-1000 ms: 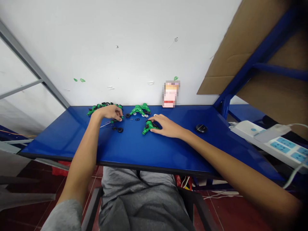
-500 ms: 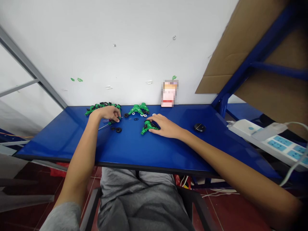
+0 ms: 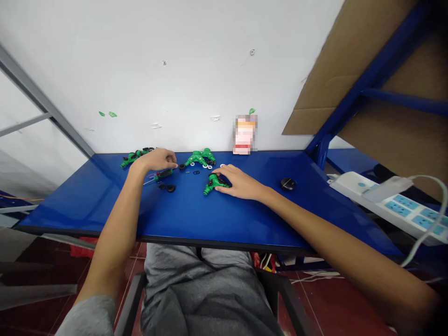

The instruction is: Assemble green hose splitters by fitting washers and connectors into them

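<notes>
Far left on blue table (image 3: pixel 105 200), left hand (image 3: pixel 157 160) fingers curled, possibly pinching something, cannot tell; screwdriver (image 3: pixel 161 174) just near of it; centre, right hand (image 3: pixel 240 183) fingers grasping green Y-splitter (image 3: pixel 212 183) lying on table; black disc (image 3: pixel 289 183) right.

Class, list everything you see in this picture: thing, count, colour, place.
table: one, blue, against the white wall.
held fitting: one, green, mid-table.
loose fittings: several, green, near the table's back edge.
rings: several, black and white, scattered mid-table.
round object: one, black, right of centre on the table.
power strip: one, white, far right.
cardboard: one sheet, brown, upper right.
left hand: one, fingertips near a black ring.
right hand: one, gripping the held fitting.
</notes>
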A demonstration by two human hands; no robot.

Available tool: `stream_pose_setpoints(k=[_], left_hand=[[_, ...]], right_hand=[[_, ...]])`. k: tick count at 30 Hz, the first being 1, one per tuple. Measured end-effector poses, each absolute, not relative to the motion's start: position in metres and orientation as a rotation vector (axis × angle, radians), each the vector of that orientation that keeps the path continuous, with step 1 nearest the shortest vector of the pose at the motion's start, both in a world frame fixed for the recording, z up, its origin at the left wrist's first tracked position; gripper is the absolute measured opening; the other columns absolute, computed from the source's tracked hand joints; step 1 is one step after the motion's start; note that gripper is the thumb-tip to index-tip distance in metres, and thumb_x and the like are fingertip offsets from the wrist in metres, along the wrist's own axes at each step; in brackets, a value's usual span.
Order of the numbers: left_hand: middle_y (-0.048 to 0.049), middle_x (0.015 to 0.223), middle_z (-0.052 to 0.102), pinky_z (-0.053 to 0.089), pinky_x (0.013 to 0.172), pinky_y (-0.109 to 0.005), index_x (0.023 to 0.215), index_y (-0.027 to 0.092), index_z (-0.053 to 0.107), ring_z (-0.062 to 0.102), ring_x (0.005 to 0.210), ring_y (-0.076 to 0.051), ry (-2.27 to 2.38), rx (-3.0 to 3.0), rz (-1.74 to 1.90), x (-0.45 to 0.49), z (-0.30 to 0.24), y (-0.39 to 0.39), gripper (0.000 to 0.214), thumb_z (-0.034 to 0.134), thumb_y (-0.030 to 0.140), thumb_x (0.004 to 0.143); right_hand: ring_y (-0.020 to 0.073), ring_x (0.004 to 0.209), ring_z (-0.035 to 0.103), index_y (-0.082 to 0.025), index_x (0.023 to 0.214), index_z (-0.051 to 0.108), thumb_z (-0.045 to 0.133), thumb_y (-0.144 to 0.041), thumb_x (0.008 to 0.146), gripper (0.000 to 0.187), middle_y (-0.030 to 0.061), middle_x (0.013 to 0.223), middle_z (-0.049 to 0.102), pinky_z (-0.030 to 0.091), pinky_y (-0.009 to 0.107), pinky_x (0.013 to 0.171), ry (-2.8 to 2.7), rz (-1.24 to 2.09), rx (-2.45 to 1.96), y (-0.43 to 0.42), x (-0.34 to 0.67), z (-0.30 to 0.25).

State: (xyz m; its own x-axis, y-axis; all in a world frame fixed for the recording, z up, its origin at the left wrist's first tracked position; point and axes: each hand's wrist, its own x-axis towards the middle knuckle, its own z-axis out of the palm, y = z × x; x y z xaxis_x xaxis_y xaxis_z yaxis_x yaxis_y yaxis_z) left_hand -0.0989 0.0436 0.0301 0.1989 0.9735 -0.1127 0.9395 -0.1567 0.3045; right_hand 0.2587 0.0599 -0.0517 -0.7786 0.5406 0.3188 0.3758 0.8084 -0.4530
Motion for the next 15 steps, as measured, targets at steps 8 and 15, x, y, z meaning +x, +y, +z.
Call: stream_pose_setpoints(k=[8, 15], left_hand=[[-0.003, 0.09, 0.082, 0.05, 0.072, -0.027, 0.097, 0.021, 0.084, 0.072, 0.08, -0.019, 1.559, 2.34, 0.151, -0.072, 0.02, 0.047, 0.024, 0.067, 0.029, 0.082], [-0.0024, 0.092, 0.084, 0.053, 0.077, -0.026, 0.099, 0.02, 0.084, 0.074, 0.08, -0.018, 1.548, 2.382, 0.164, -0.056, 0.013, 0.046, 0.025, 0.064, 0.017, 0.083]], right_hand=[[0.0372, 0.123, 0.062, -0.026, 0.141, 0.068, 0.069, -0.048, 0.1, 0.046, 0.0129, 0.127, 0.071, 0.05, 0.056, 0.109, -2.584, 0.505, -0.723, 0.056, 0.258, -0.047], [0.0363, 0.125, 0.063, -0.023, 0.137, 0.068, 0.07, -0.048, 0.1, 0.045, 0.0138, 0.127, 0.07, 0.052, 0.056, 0.109, -2.576, 0.501, -0.718, 0.057, 0.258, -0.049]])
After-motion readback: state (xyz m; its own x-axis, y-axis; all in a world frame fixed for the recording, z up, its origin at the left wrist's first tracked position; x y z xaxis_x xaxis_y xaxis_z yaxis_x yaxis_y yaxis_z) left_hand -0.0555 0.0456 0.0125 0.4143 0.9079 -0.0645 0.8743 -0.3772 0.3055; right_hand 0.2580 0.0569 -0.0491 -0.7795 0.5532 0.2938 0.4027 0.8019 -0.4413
